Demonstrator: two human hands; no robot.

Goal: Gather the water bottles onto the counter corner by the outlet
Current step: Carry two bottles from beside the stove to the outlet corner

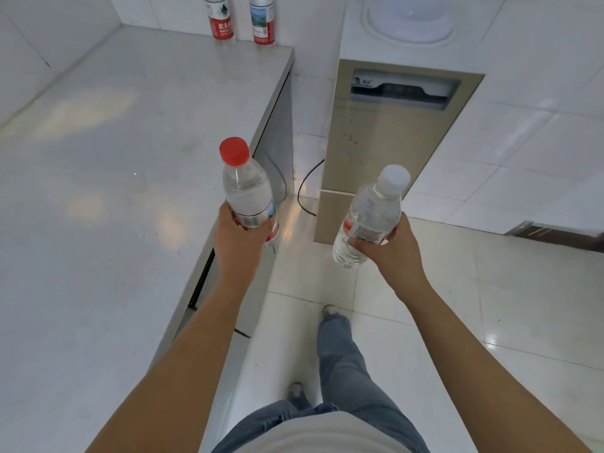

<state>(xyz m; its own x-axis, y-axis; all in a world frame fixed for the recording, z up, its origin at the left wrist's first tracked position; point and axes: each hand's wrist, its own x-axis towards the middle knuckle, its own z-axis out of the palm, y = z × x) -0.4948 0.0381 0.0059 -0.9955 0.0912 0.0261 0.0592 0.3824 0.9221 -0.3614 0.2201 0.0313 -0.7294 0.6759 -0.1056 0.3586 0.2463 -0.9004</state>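
Note:
My left hand [237,238] grips a clear water bottle with a red cap [243,188] by its lower half, upright, just over the counter's right edge. My right hand [397,248] grips a second clear bottle with a white cap [372,214], tilted, out over the floor. Two more bottles stand at the far corner of the white counter [108,178] against the wall: one with a red label [220,19] and one with a blue and red label [262,21]. Their caps are cut off by the frame. No outlet is visible.
A tall beige water dispenser [389,148] stands right of the counter, with a black cable [305,188] on the floor in the gap between them. White glossy floor tiles [474,305] spread to the right. My legs and shoes show below.

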